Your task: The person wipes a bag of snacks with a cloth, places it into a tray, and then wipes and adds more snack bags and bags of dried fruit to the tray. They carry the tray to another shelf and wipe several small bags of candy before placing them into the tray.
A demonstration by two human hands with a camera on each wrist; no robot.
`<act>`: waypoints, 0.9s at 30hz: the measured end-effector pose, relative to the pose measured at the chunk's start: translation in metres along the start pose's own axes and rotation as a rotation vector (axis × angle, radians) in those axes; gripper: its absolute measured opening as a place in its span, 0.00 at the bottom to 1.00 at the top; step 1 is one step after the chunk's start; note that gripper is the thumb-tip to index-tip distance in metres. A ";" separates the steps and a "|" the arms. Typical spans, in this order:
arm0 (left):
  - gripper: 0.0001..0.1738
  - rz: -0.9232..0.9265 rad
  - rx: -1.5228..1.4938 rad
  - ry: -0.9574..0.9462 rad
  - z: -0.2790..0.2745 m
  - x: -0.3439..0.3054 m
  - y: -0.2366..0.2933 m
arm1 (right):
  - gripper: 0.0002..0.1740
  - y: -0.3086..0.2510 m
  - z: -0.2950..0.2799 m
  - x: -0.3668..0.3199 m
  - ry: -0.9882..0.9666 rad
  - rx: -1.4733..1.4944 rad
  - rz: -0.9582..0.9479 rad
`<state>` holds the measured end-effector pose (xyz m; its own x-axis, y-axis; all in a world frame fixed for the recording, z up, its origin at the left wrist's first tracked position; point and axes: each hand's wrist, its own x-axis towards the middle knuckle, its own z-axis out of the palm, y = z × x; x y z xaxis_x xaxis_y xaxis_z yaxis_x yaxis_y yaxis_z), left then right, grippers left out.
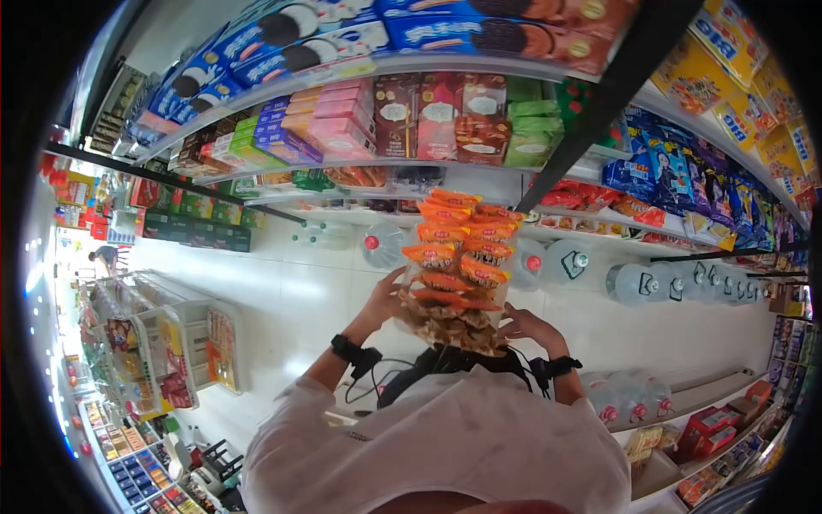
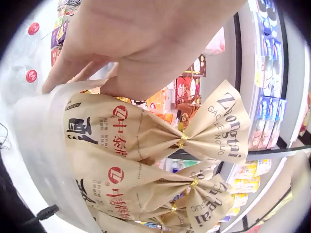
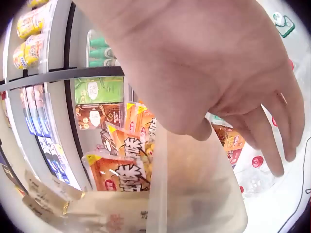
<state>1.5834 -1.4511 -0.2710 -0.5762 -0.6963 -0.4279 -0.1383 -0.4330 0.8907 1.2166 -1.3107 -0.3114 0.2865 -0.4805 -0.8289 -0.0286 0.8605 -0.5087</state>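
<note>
In front of my chest is a translucent plastic bin [image 3: 204, 189]. Orange snack packets [image 1: 441, 233] stand in rows in its far part. Nearer to me lie tan bags [image 2: 109, 128] with red and black print, their necks tied with gold twists. My left hand [image 1: 383, 301] grips the bin's left side, thumb at the rim and the other fingers outside, partly hidden. On the right side, my right hand [image 1: 533, 328] holds the wall with its thumb at the rim. Its other fingers [image 3: 265, 143] extend down along the outside.
Shelves ahead carry boxed snacks [image 1: 342, 128] and blue cookie boxes [image 1: 308, 43]. Bagged chips [image 1: 676, 163] hang at the right. Large water jugs [image 1: 569, 259] stand on the white floor [image 1: 291, 283] below. A wire rack [image 1: 184, 351] with packets is at the left, more jugs [image 1: 632, 398] at the right.
</note>
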 end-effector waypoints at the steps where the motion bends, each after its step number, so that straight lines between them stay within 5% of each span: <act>1: 0.35 0.013 -0.042 -0.029 -0.002 0.007 -0.003 | 0.37 0.005 0.001 -0.001 -0.038 0.072 -0.019; 6: 0.45 -0.098 0.056 -0.065 0.009 0.037 0.020 | 0.42 0.026 0.009 0.016 -0.094 0.192 -0.304; 17: 0.53 -0.051 0.155 -0.185 -0.008 0.091 0.012 | 0.41 0.037 0.034 0.052 -0.112 0.769 -0.326; 22: 0.53 -0.014 -0.079 -0.393 -0.050 0.127 -0.037 | 0.36 0.002 0.068 0.036 0.072 0.757 -0.271; 23: 0.54 -0.001 -0.142 -0.448 -0.057 0.133 -0.037 | 0.36 0.020 0.067 0.069 0.093 0.633 -0.439; 24: 0.53 -0.165 -0.387 -0.425 -0.081 0.176 -0.086 | 0.35 0.018 0.072 0.071 0.073 0.720 -0.427; 26: 0.50 -0.160 -0.351 -0.393 -0.089 0.188 -0.114 | 0.34 0.011 0.082 0.072 0.037 0.895 -0.401; 27: 0.48 0.021 -0.060 -0.390 -0.078 0.169 -0.066 | 0.34 0.002 0.093 0.066 0.131 0.818 -0.345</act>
<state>1.5583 -1.5844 -0.4142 -0.8425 -0.4409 -0.3096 -0.0830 -0.4617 0.8831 1.3240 -1.3244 -0.3455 0.0399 -0.7075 -0.7056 0.7446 0.4919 -0.4511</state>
